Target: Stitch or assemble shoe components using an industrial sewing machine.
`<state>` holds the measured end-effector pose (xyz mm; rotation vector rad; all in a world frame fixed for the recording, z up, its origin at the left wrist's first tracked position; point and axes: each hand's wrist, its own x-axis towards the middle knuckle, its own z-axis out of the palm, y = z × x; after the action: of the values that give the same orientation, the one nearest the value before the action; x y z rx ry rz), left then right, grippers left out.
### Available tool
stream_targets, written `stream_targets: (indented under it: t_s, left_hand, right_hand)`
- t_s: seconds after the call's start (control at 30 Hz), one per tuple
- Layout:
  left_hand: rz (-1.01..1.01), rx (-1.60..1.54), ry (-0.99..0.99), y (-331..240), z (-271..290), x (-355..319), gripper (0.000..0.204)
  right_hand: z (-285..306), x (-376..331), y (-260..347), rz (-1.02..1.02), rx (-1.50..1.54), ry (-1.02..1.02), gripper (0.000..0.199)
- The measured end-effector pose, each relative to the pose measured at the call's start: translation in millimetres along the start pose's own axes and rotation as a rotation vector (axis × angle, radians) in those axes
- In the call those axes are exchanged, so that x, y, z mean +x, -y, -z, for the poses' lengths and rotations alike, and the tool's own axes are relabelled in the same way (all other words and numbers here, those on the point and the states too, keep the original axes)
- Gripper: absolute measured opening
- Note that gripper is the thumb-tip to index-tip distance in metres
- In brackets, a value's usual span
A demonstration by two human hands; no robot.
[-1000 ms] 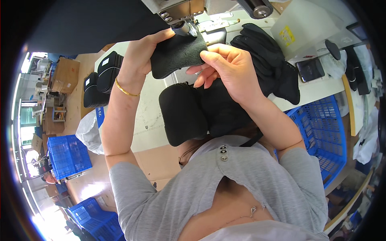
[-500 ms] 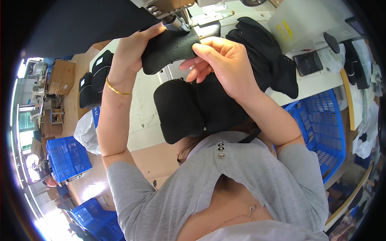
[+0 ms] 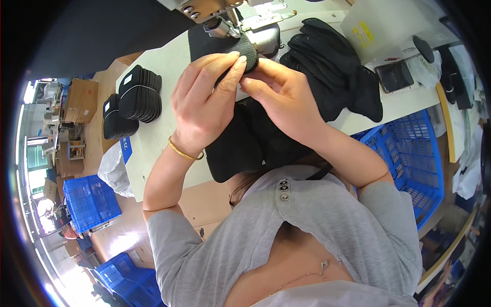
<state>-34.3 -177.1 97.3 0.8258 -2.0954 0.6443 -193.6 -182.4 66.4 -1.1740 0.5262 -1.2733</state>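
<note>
A black ribbed fabric piece (image 3: 246,50) lies at the sewing machine's metal presser foot (image 3: 222,27). My left hand (image 3: 203,105) pinches its near edge between thumb and fingertips. Close on the right, my right hand (image 3: 290,102) has thumb and fingers curled in at the piece's right corner; its fingertips are partly hidden. Below both hands, a stack of black rounded fabric pieces (image 3: 232,146) sits at the table's front edge, partly covered by my hands.
Tied bundles of black pieces (image 3: 141,94) stand on the white table (image 3: 171,158) at left. A loose pile of black pieces (image 3: 330,66) lies at right, near a dark phone (image 3: 394,77) and a translucent bin (image 3: 394,30). A blue basket (image 3: 409,158) is at lower right.
My left hand has moved right and nearer, from the piece's left side to its near edge beside my right hand. The piece has turned under the machine, and the left bundles show more fully.
</note>
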Motion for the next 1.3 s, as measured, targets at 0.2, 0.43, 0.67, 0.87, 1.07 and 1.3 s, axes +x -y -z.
stream_targets:
  t_s: [0.2, 0.43, 0.67, 0.87, 1.07, 1.3]
  left_hand:
    - [0.007, -0.009, -0.019, 0.9, -3.5, 0.0, 0.031]
    - [-0.013, -0.003, 0.031, 7.2, 5.2, 3.6, 0.031]
    - [-0.074, -0.004, 0.076, 16.7, 7.4, 6.1, 0.032]
    - [-0.084, 0.020, 0.072, 24.1, 3.5, 7.8, 0.034]
    - [-0.092, 0.091, 0.084, 26.9, 0.1, 10.0, 0.038]
    - [-0.093, 0.194, 0.088, 19.7, -5.2, 12.7, 0.035]
  right_hand:
    - [5.0, 4.7, -15.5, 0.000, -0.038, 0.052, 0.019]
    - [-10.0, -3.4, -3.0, -0.121, 0.246, 0.057, 0.018]
    - [-15.6, -1.6, -2.7, -0.148, 0.307, 0.074, 0.025]
    - [-14.4, 7.3, -8.7, -0.160, 0.343, 0.145, 0.030]
    - [-19.1, 13.0, -9.0, -0.136, 0.400, 0.110, 0.032]
    - [-14.5, 11.9, -7.4, -0.172, 0.390, 0.121, 0.038]
